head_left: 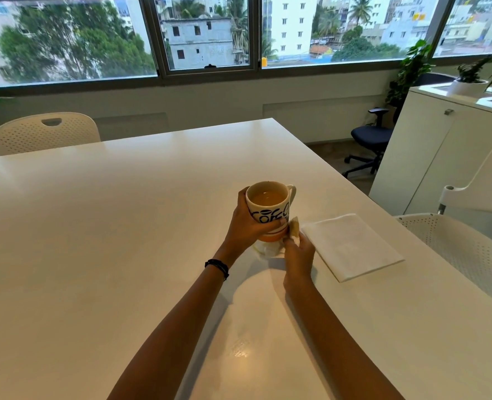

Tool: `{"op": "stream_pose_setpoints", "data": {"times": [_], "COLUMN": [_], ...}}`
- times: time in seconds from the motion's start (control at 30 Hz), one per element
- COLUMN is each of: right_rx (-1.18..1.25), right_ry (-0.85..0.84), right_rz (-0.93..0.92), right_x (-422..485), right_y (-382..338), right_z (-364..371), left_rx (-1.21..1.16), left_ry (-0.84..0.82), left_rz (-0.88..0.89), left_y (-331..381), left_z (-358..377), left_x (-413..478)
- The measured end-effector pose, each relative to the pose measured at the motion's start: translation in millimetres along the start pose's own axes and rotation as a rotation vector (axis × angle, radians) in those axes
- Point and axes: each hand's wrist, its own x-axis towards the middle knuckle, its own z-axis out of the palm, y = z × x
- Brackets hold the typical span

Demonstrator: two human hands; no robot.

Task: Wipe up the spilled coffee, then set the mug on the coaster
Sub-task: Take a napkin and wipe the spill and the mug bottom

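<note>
So the left hand [246, 223] has its fingers wrapped round a cream ceramic mug [269, 209] with dark lettering and an orange base. It's full of light brown coffee, with the handle pointing to about 1 o'clock. The mug is a bit right of the middle of the glossy white table [123, 226]. The right hand [298, 252] is at the mug's 5 o'clock, fingertips pinching a small crumpled, brown-stained tissue [294, 228] right against the mug's base. Under the mug there's a pale see-through patch [263, 249], either coaster or wet smear, can't really tell. A folded white paper napkin [351, 246] lies flat at the mug's 4 o'clock, just beside the right hand. There's a black band [217, 267] on the left wrist.
</note>
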Motion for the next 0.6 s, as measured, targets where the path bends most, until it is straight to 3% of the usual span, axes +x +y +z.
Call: {"op": "stream_pose_setpoints", "data": {"times": [0.27, 0.43, 0.6], "right_rx": [-0.007, -0.117, 0.069], "right_ry": [-0.044, -0.181, 0.022], "right_rz": [0.186, 0.209, 0.195], "right_x": [1, -2, 14], "right_y": [5, 16, 9], "right_z": [3, 3, 6], "left_rx": [0.01, 0.017, 0.001], "left_ry": [0.043, 0.074, 0.082], "left_rz": [0.007, 0.005, -0.014], "left_y": [2, 3, 6], "left_z": [-6, -16, -20], "left_x": [4, 6, 4]}}
